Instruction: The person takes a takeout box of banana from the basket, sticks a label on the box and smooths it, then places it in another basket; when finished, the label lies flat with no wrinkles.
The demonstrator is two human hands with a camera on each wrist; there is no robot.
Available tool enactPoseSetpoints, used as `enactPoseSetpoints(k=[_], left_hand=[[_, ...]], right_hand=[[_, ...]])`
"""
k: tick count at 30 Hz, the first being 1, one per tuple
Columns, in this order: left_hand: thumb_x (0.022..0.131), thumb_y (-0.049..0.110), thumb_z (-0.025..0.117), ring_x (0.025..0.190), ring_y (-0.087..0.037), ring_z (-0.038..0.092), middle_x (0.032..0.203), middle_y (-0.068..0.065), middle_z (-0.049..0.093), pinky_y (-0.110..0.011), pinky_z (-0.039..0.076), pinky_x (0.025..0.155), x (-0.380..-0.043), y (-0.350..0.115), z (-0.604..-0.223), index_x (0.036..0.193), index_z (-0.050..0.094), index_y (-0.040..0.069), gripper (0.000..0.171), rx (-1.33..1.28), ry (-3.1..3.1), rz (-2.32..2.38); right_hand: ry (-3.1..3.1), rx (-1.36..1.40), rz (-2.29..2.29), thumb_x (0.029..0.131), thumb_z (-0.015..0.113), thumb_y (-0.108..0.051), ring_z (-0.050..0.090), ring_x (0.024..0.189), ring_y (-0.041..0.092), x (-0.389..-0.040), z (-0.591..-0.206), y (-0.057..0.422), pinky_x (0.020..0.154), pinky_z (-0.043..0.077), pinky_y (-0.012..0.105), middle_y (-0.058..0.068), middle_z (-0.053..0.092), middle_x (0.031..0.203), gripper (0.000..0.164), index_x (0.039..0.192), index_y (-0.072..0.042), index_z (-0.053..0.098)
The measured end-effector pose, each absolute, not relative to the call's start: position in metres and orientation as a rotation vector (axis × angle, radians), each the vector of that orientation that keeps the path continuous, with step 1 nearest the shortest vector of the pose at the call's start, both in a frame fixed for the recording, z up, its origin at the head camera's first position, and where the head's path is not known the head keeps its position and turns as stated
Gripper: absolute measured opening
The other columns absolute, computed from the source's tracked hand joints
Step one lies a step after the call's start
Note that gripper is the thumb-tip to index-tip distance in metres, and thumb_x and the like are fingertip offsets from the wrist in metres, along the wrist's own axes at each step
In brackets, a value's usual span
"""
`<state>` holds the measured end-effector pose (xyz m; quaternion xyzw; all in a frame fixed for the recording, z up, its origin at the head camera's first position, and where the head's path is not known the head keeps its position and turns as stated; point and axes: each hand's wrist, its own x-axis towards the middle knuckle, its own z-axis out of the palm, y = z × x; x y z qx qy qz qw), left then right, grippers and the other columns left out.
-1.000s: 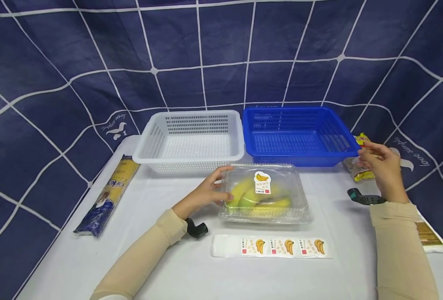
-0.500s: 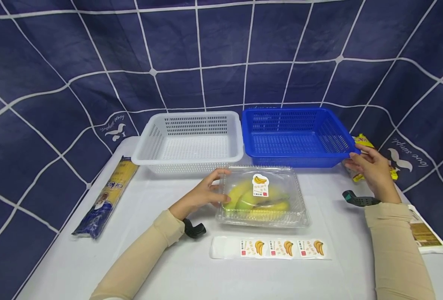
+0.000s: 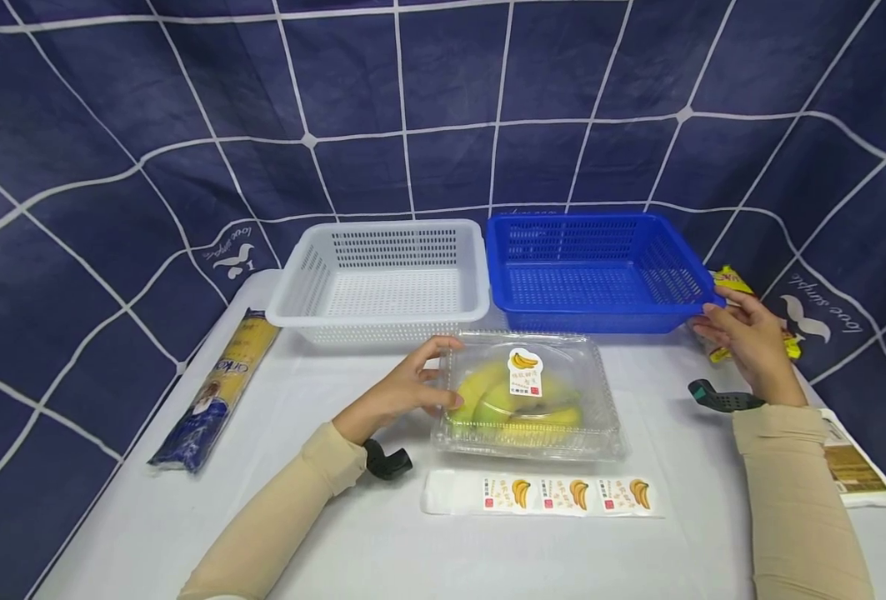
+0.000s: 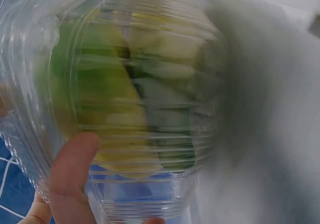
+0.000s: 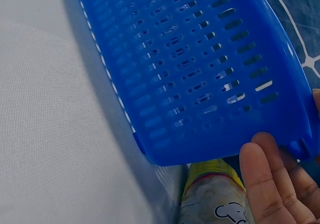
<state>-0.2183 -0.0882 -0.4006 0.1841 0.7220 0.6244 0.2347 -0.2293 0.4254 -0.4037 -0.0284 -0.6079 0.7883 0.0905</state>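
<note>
A clear plastic clamshell box (image 3: 600, 375) with bananas (image 3: 488, 396) inside lies near the middle of the table. Its lid carries a white banana sticker (image 3: 525, 373). My left hand (image 3: 412, 385) holds the box by its left side; in the left wrist view a fingertip (image 4: 82, 154) lies on the ridged plastic in front of the green-yellow fruit. At the right, my right hand (image 3: 750, 342) grips the front right corner of the blue basket (image 3: 600, 321), fingers around the rim. The right wrist view shows its fingers (image 5: 260, 174) against the basket's slotted wall.
A white basket (image 3: 382, 321) stands left of the blue one. A strip of banana stickers (image 3: 540, 493) lies in front of the box. A spaghetti packet (image 3: 217, 392) is at the left; a yellow-topped bag (image 3: 735, 283) and a brown-and-white packet (image 3: 855, 467) are at the right.
My right hand has come down from just beside the blue basket's corner and taken hold of it. The banana box has shifted slightly nearer, with my left hand still on it.
</note>
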Motion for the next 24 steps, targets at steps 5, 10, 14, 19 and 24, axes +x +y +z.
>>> enactPoseSetpoints(k=[5,10,14,19,24], left_hand=[[0.082,0.004,0.079,0.141,-0.051,0.048,0.168,-0.021,0.029,-0.038,0.062,0.068,-0.212,-0.089,-0.392,0.152,0.045,0.009,0.078,0.514,1.978,1.729],[0.082,0.005,0.080,0.139,-0.048,0.050,0.164,-0.020,0.031,-0.038,0.061,0.067,-0.206,-0.090,-0.378,0.150,0.046,0.010,0.077,0.530,1.979,1.741],[0.082,0.008,0.079,0.140,-0.047,0.048,0.163,-0.019,0.030,-0.039,0.060,0.069,-0.205,-0.091,-0.364,0.150,0.046,0.013,0.076,0.553,1.994,1.728],[0.083,0.008,0.079,0.136,-0.043,0.051,0.163,-0.019,0.029,-0.038,0.058,0.070,-0.208,-0.091,-0.347,0.150,0.045,0.015,0.075,0.565,2.011,1.724],[0.083,0.007,0.076,0.115,-0.031,0.062,0.163,-0.021,0.030,-0.033,0.056,0.067,-0.214,-0.091,-0.331,0.153,0.041,0.013,0.078,0.589,1.987,1.745]], right_hand=[[-1.801,-0.077,2.345,0.107,0.064,-0.001,0.080,0.080,0.012,-0.230,-0.403,0.425,0.072,0.063,0.023,-0.002,0.076,0.095,0.029,0.132,-0.015,0.057],[-1.803,-0.080,2.349,0.107,0.064,-0.002,0.080,0.080,0.012,-0.230,-0.403,0.425,0.072,0.063,0.024,-0.003,0.077,0.095,0.028,0.131,-0.016,0.058],[-1.828,-0.103,2.325,0.107,0.064,-0.004,0.079,0.079,0.011,-0.230,-0.403,0.426,0.072,0.063,0.023,-0.004,0.076,0.094,0.028,0.130,-0.018,0.059],[-1.842,-0.125,2.298,0.108,0.064,-0.004,0.078,0.078,0.010,-0.231,-0.403,0.425,0.071,0.063,0.022,-0.004,0.075,0.094,0.027,0.130,-0.019,0.058],[-1.845,-0.129,2.289,0.108,0.064,-0.005,0.078,0.079,0.010,-0.231,-0.404,0.424,0.071,0.063,0.022,-0.004,0.074,0.094,0.027,0.130,-0.020,0.058]])
